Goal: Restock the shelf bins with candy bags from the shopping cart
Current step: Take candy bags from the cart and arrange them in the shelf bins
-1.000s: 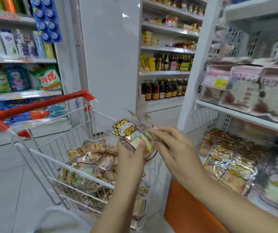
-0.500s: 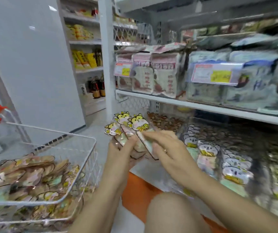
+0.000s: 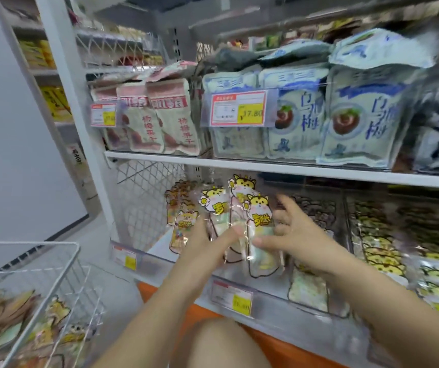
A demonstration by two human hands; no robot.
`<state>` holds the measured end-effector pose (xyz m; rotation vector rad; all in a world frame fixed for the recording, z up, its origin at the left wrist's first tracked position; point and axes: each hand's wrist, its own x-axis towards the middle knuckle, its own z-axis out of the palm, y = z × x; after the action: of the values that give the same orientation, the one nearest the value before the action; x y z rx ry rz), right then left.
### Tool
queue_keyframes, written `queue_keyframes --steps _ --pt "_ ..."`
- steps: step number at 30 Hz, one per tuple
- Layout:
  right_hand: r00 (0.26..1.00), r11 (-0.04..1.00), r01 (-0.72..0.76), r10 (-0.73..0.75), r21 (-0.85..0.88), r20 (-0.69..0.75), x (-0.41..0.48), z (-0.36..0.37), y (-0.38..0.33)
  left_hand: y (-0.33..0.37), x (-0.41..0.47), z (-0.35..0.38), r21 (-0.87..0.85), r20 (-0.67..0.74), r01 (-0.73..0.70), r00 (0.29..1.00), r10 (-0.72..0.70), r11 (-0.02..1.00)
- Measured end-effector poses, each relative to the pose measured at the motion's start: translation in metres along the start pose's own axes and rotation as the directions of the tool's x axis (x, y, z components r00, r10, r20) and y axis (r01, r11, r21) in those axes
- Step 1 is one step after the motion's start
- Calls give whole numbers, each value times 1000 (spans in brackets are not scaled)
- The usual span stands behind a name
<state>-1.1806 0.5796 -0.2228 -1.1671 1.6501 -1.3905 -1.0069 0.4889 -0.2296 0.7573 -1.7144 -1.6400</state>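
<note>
Three clear candy bags point(image 3: 239, 208) with yellow cartoon-cat headers are fanned upright in front of the lower shelf. My left hand point(image 3: 207, 245) grips them from the left, thumb across their front. From the right, my right hand point(image 3: 290, 235) pinches the rightmost bag with its thumb, the other fingers spread. They hover over a clear shelf bin point(image 3: 239, 277) on the bottom shelf. More of the same bags lie in the wire shopping cart point(image 3: 40, 288) at lower left.
Neighbouring bins point(image 3: 377, 248) to the right hold rows of similar bags. The white shelf board point(image 3: 266, 168) above carries dried plum packets and price tags. A wire mesh panel point(image 3: 146, 203) closes the shelf's left end. My knee point(image 3: 218, 343) is low in the middle.
The view has swung from the cart to the shelf. Both hands have carried the candy bags right and forward, up to the lower shelf bin; the cart is now at lower left.
</note>
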Motion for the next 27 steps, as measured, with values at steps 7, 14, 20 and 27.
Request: queue_keyframes --steps 7,14,20,27 --pt "997 994 48 -42 100 -65 -11 -42 5 -2 14 36 -115 193 100 978 -77 988" --pt "970 992 67 -41 103 -240 -56 -79 -6 12 -3 93 -211 368 255 915 -165 944" --pt "948 977 4 64 214 -311 -116 -121 -8 24 -24 150 -73 502 218 851 -153 973" --pt "876 952 -79 -76 -297 -475 -173 -167 2 19 -17 204 344 524 -67 841 -132 937"
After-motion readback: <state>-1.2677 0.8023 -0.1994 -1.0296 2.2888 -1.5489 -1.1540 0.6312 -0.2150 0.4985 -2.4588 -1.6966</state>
